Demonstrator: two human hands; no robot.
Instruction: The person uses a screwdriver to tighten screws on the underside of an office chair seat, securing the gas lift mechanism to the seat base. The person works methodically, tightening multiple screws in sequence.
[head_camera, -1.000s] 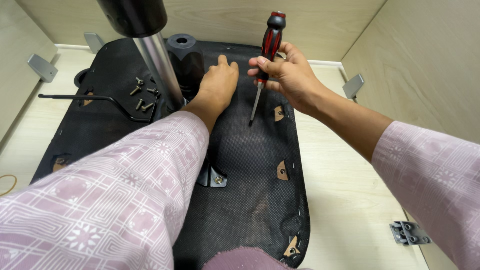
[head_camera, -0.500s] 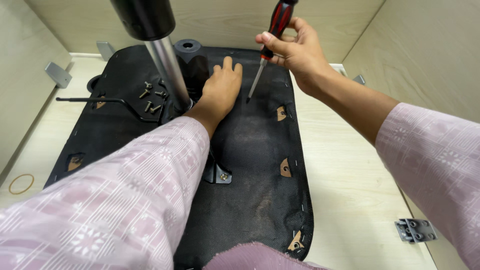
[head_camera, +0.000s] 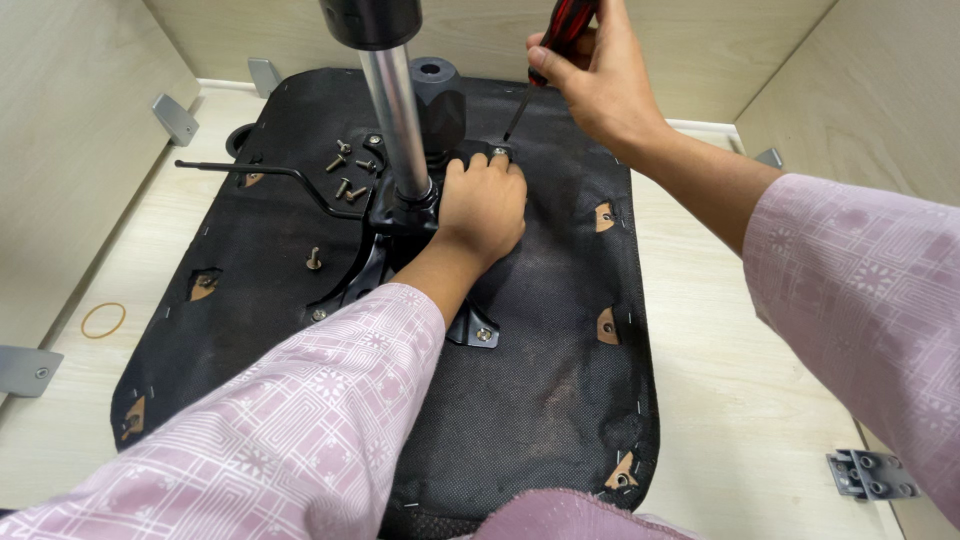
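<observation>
In the head view we see a black seat base (head_camera: 540, 380) lying upside down inside a pale wooden box (head_camera: 90, 120), filling most of its floor. A chrome post (head_camera: 398, 120) rises from a black metal plate (head_camera: 385, 255) bolted near the seat's middle, and it blocks our sight of what lies behind it.

Our right hand (head_camera: 600, 85) is wrapped fully closed around a screwdriver (head_camera: 545, 60) with a red and black handle; its thin shaft slants down to a screw (head_camera: 499, 152) at a corner of the plate. Our left hand (head_camera: 485, 205) rests flat on the seat just beside the post, fingers bent slightly, their tips touching the plate around that screw; it grips nothing that we can tell.

We count about six loose screws (head_camera: 345, 175) scattered left of the post and one more standing upright (head_camera: 314, 260) nearer us. A thin black lever (head_camera: 260, 172) runs out to the left. A rubber band (head_camera: 103, 320) lies on the box floor at left, one grey hinge (head_camera: 872, 474) at lower right, and four grey brackets (head_camera: 175, 118) sit along the walls.
</observation>
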